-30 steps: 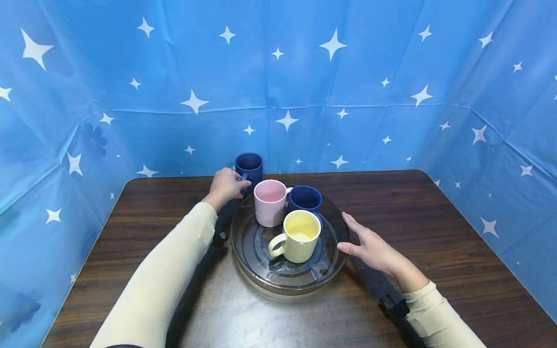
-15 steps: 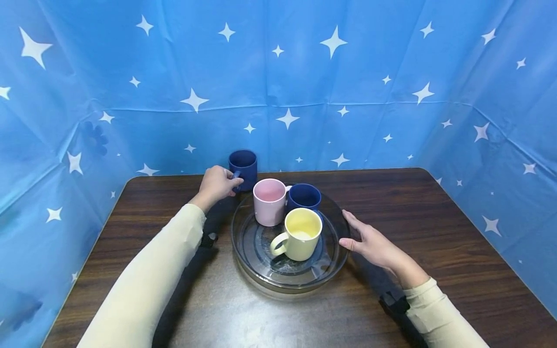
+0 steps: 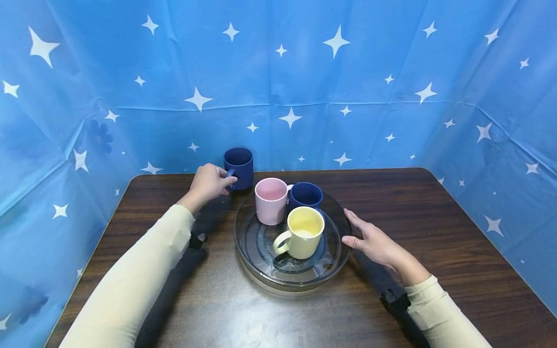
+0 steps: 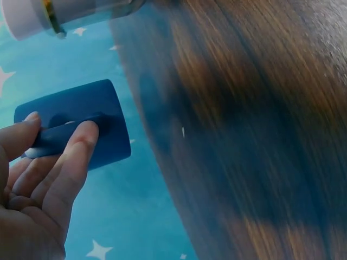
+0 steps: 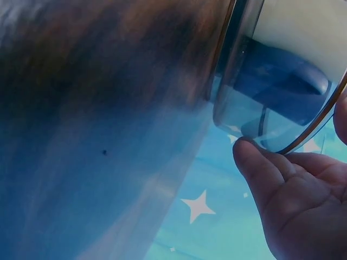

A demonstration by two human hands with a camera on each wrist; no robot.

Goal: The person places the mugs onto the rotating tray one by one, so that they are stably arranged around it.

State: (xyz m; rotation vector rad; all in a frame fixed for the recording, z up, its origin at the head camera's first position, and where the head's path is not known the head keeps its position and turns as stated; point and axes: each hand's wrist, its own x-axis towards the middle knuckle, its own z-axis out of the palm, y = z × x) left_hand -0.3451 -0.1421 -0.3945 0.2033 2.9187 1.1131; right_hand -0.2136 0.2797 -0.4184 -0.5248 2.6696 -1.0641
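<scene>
By its handle, my left hand (image 3: pixel 208 183) pinches a dark blue mug (image 3: pixel 241 169) at the table's back edge. Thumb and fingertips on that handle show in the left wrist view, with the blue mug (image 4: pixel 81 108) against the curtain. A round smoky glass dish (image 3: pixel 250 258) stands mid-table. It bears a pink mug (image 3: pixel 269 210), a second blue mug (image 3: pixel 306 194) and a yellow mug (image 3: pixel 304 239). At the dish's right side, my right hand (image 3: pixel 376 244) touches the wall with extended fingers, thumb near the rim. The right wrist view shows fingertips at the glass wall (image 5: pixel 230 111).
The dark wooden table (image 3: pixel 435 232) ends at a blue curtain (image 3: pixel 348 72) with white stars, which rises behind it and on both sides. A black wrist strap (image 3: pixel 395 299) sits at the right sleeve.
My left hand has carried the blue mug leftward, away from the dish and the pink mug. The right hand stays at the dish's side, and the mugs in it have not moved.
</scene>
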